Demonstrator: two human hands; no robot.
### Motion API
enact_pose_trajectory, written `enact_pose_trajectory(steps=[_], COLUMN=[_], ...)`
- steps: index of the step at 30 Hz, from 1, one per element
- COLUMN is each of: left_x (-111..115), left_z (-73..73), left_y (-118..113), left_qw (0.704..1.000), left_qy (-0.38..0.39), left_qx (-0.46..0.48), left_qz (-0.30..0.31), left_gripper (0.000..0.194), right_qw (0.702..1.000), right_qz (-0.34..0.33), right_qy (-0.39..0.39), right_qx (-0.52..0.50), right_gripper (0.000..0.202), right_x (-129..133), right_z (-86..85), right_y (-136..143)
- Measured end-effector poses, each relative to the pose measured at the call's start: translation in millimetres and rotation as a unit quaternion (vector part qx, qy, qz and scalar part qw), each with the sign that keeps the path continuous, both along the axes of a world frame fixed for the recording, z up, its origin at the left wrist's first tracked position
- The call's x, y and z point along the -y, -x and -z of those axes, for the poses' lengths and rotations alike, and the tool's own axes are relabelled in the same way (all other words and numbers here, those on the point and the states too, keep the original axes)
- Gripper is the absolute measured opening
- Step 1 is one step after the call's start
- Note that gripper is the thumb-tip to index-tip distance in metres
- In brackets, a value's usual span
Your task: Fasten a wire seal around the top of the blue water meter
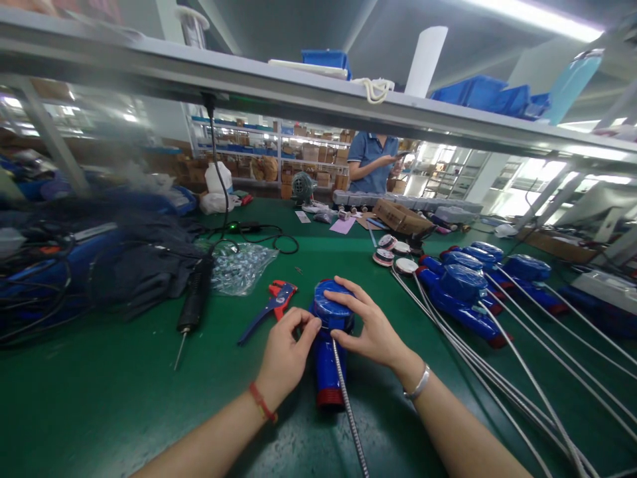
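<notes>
A blue water meter (329,372) with a red-capped end stands on the green bench in front of me. Its round head is wrapped in clear film, and a metal-sheathed cable (349,413) runs from it towards me. My right hand (371,325) is closed round the head, fingers over the top and thumb near the cable. My left hand (291,352) pinches at the head's near left side; what lies between thumb and forefinger is too small to make out. Left of the meter lies a red and blue wire stripper (276,303).
A black electric screwdriver (195,292) hangs on its cord at left, beside a plastic bag of small parts (241,267). Several more blue meters (460,285) with cables (478,365) lie at right, near round discs (384,256). A shelf (298,83) crosses overhead; a person (371,162) stands beyond the bench.
</notes>
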State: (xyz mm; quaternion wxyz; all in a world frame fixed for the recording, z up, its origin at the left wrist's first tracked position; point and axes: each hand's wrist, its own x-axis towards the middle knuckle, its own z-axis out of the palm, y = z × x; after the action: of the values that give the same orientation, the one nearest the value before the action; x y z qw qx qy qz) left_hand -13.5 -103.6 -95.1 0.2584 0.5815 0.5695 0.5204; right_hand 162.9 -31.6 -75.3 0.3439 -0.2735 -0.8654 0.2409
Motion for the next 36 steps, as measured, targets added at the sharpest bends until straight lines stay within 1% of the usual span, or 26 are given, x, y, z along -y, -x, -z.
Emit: enact_pose_trajectory(steps=[10, 13, 15, 17, 19, 21, 31, 34, 36], left_x=[-5.1, -2.2, 3.0, 9.3, 14.7, 18.2, 24.5, 20.5, 17.1], left_z=[0.6, 0.7, 0.0, -1.7, -3.4, -4.2, 2.5, 8.9, 15.0], left_y=[-8.6, -8.0, -6.2, -3.8, -1.9, -1.5, -11.4, -8.4, -5.5], left_qw=[0.999, 0.999, 0.999, 0.999, 0.998, 0.997, 0.997, 0.997, 0.997], left_qy=[0.001, -0.002, -0.012, -0.023, -0.025, -0.028, -0.021, 0.01, 0.04], left_qx=[-0.047, -0.042, -0.029, -0.029, -0.05, -0.067, -0.08, -0.066, -0.046], left_qz=[0.002, 0.003, -0.008, -0.028, -0.037, -0.038, -0.005, -0.023, -0.038], left_gripper=[0.044, 0.047, 0.043, 0.034, 0.025, 0.021, 0.024, 0.021, 0.023], right_qw=[1.0, 1.0, 1.0, 1.0, 1.0, 1.0, 1.0, 1.0, 1.0], right_qz=[-0.001, -0.001, -0.001, -0.001, -0.002, -0.003, -0.005, -0.004, -0.004], right_qy=[-0.006, -0.009, -0.007, -0.004, -0.002, -0.001, 0.014, 0.012, 0.012], right_qx=[-0.007, -0.005, -0.002, 0.001, 0.002, -0.001, -0.011, -0.007, -0.005], right_gripper=[0.06, 0.06, 0.061, 0.061, 0.061, 0.061, 0.061, 0.063, 0.064], right_x=[0.0, 0.0, 0.1, 0.2, 0.5, 1.0, -0.1, -0.4, 0.0], right_z=[2.6, 2.9, 2.4, 1.4, 0.4, -0.3, 1.4, 1.8, 1.8], right_y=[0.4, 0.2, -0.3, -0.9, -1.5, -1.9, -2.6, -2.9, -3.3])
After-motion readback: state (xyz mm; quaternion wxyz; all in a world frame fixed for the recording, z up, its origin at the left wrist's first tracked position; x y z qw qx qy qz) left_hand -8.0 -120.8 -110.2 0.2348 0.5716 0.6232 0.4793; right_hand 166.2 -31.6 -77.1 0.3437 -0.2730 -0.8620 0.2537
